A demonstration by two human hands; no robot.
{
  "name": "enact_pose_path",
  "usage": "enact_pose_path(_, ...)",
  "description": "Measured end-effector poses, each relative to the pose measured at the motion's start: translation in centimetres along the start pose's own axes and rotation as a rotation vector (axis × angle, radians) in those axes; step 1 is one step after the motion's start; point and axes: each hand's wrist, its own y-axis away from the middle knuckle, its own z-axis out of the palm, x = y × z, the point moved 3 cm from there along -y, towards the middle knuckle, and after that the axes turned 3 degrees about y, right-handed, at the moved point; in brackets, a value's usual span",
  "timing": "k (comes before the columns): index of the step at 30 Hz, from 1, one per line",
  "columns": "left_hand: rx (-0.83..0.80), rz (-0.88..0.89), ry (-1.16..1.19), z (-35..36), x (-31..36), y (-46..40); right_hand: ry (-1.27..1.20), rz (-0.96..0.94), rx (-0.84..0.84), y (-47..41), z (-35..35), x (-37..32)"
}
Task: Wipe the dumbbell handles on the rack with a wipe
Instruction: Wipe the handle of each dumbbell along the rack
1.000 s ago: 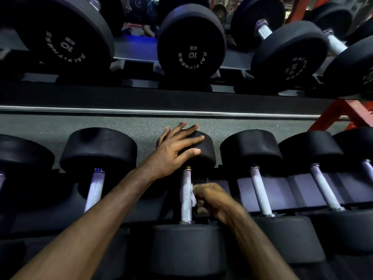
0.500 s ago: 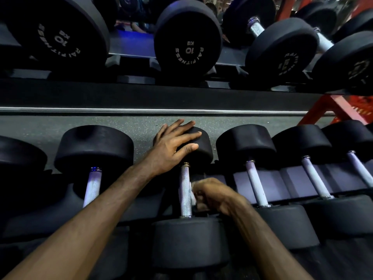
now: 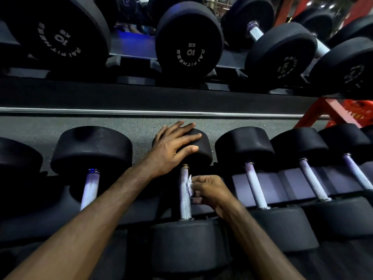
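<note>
A row of black dumbbells lies on the lower rack shelf. The middle dumbbell has a knurled silver handle [image 3: 185, 196]. My left hand [image 3: 173, 147] rests flat, fingers straight, on that dumbbell's far head [image 3: 203, 152]. My right hand [image 3: 210, 189] pinches a small white wipe [image 3: 189, 184] and presses it against the right side of the handle, near its upper half. The near head [image 3: 187, 245] sits below my wrists.
Neighbouring dumbbell handles lie at the left [image 3: 89, 188] and right [image 3: 255, 184], with more further right [image 3: 313, 178]. Larger 10 kg dumbbells [image 3: 189, 40] fill the upper shelf. A red rack frame [image 3: 314, 113] stands at the right. Grey speckled floor shows behind the lower row.
My right hand with the wipe has slid up the handle toward the far head. My left hand stays on the far head.
</note>
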Motion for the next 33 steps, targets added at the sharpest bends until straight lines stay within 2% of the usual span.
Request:
enact_pose_path(4, 0.007, 0.0, -0.011, 0.2, -0.1, 0.0, 0.004, 0.095, -0.099, 1.1, -0.7, 1.4)
enact_pose_path(8, 0.009, 0.004, -0.015, 0.2, -0.2, 0.0, -0.089, 0.012, 0.066, -1.2, 0.6, 0.1)
enact_pose_path(10, 0.007, 0.009, -0.017, 0.3, -0.2, 0.0, -0.014, 0.004, 0.092, -1.2, 0.9, 0.1)
enact_pose_path(14, 0.004, 0.006, -0.009, 0.3, -0.2, 0.0, 0.275, 0.112, -0.076, 0.9, 0.0, 0.9)
enact_pose_path(16, 0.016, 0.007, -0.006, 0.2, -0.1, 0.0, 0.208, 0.112, -0.066, 0.8, 0.1, 0.3)
enact_pose_path(19, 0.012, 0.007, -0.01, 0.2, -0.3, 0.0, -0.121, 0.106, 0.015, -0.9, 0.7, -0.4)
enact_pose_path(21, 0.001, 0.006, -0.019, 0.2, -0.3, 0.0, -0.185, 0.152, -0.024, -0.7, 1.0, -0.3)
enact_pose_path(24, -0.001, 0.003, -0.021, 0.1, -0.1, 0.0, -0.071, 0.262, -0.183, 0.2, 1.7, 0.3)
enact_pose_path(26, 0.006, 0.006, -0.023, 0.2, 0.0, 0.0, -0.055, 0.249, -0.234, 0.0, 2.6, -0.1)
enact_pose_path(30, 0.016, 0.006, -0.026, 0.1, -0.2, 0.0, -0.006, 0.11, -0.021, -2.3, 3.6, -1.0)
enact_pose_path(33, -0.001, 0.002, -0.02, 0.1, -0.1, 0.0, 0.13, 0.152, -0.064, -1.4, 3.2, -0.4)
